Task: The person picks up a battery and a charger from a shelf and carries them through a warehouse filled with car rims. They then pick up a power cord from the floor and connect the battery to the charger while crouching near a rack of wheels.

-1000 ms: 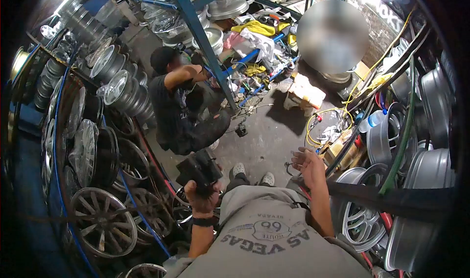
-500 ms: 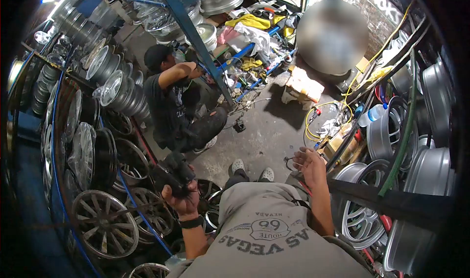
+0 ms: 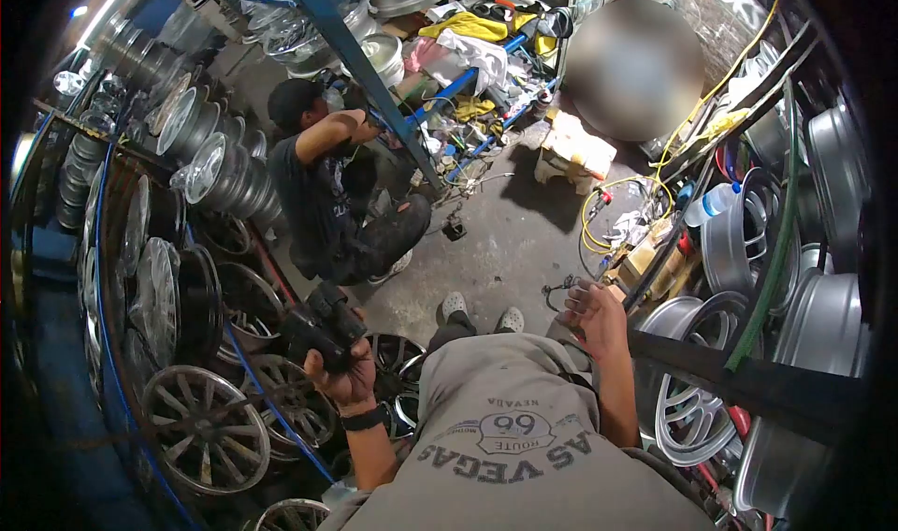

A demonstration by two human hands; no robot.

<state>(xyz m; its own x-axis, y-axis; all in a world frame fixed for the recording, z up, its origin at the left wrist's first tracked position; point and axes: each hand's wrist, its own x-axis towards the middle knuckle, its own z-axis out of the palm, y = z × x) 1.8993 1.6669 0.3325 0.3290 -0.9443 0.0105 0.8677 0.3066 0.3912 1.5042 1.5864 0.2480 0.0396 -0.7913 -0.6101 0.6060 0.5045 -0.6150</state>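
My left hand (image 3: pixel 343 379), with a dark band at the wrist, is closed around a chunky black device (image 3: pixel 323 327) with rounded, barrel-like parts. Its exact kind I cannot make out. That hand is raised on the left, above several wheel rims (image 3: pixel 285 395). On the other side, my right hand (image 3: pixel 596 320) is open, its fingers loosely bent and apart, with nothing visible in it. A thin dark cable (image 3: pixel 559 293) appears just beyond those fingertips, apparently lower down near the floor.
A person (image 3: pixel 332 194) in dark clothes crouches ahead left beside a blue metal frame (image 3: pixel 360 72). Ahead stands a worn pale block (image 3: pixel 573 152). A yellow hose (image 3: pixel 587 236) coils on the floor at right. Racked rims (image 3: pixel 694 405) line both sides. A blurred round patch hides the far right.
The black device and my left hand have shifted slightly, and the device is tilted differently. My right hand's fingers are more bent. The view has moved a little.
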